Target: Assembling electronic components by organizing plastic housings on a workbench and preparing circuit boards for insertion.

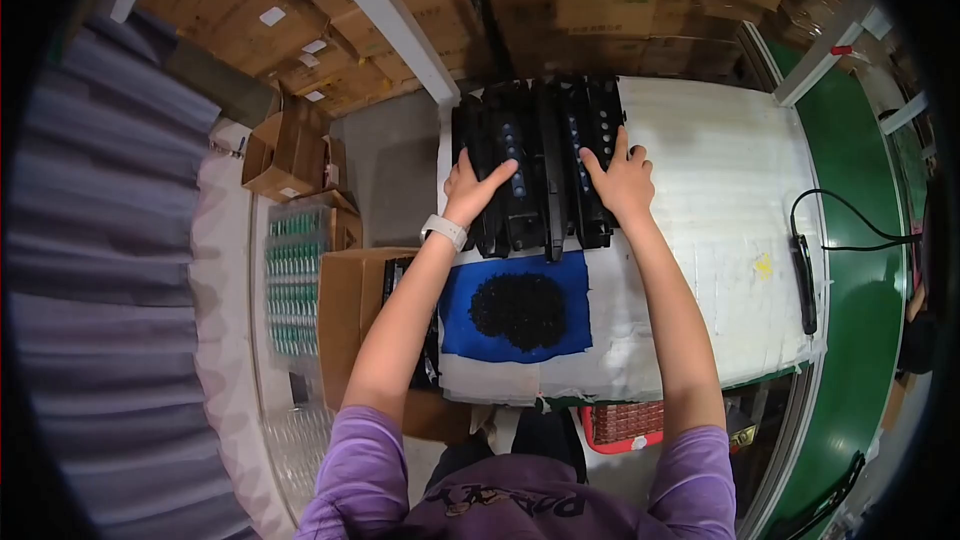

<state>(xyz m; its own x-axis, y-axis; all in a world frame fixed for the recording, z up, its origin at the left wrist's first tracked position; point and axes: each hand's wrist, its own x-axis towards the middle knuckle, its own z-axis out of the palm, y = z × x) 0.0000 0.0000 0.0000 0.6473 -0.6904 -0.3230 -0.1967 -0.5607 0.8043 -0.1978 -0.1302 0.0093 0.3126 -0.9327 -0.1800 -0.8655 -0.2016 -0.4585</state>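
Several long black plastic housings [550,165] lie side by side at the far left of the white-covered table, with rows of round bluish or pale spots along their tops. My left hand [472,192] grips the left end of this row, thumb over the top and fingers at the outer side. At the right end, my right hand [622,185] clasps the housings, its thumb on top and its index finger stretched forward. Nearer to me, a heap of small black parts [520,310] rests on a blue cloth [577,335].
An open cardboard box [345,315] stands left of the table [720,200], by trays of green-and-white items [292,280]. A corded black tool [804,285] lies at the right edge, beside a green surface [860,270]. A red basket [625,425] sits below; stacked cartons [575,0] line the back.
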